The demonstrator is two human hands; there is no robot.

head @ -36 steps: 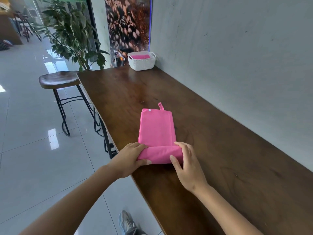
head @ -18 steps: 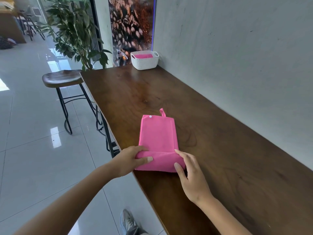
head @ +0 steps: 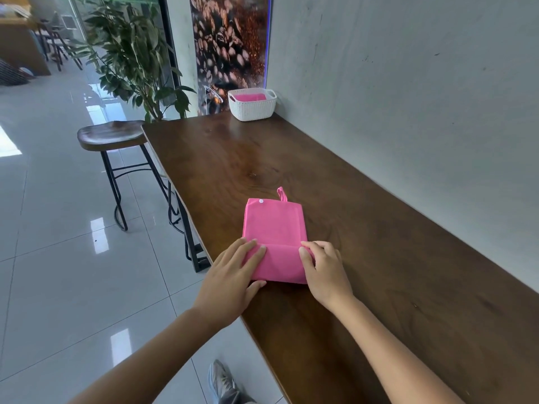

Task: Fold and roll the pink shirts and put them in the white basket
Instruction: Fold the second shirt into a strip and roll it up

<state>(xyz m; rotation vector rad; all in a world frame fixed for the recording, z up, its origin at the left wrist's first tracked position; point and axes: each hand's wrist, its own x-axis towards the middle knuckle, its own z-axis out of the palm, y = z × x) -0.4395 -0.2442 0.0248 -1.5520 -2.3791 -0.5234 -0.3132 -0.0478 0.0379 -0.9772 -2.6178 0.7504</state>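
Rolling folded pink shirt [head: 274,228] on counter [head: 379,258], near edge.
Head view: left hand [head: 233,275] fingers flat on the roll, right hand [head: 323,266] curled pinching its end; keep ends level, roll tight toward white basket [head: 252,107] far off.

On the surface [head: 364,243] the shirt [head: 274,225] lies nearest, the basket [head: 252,107] far at twelve o'clock, the stool [head: 112,135] at ten.
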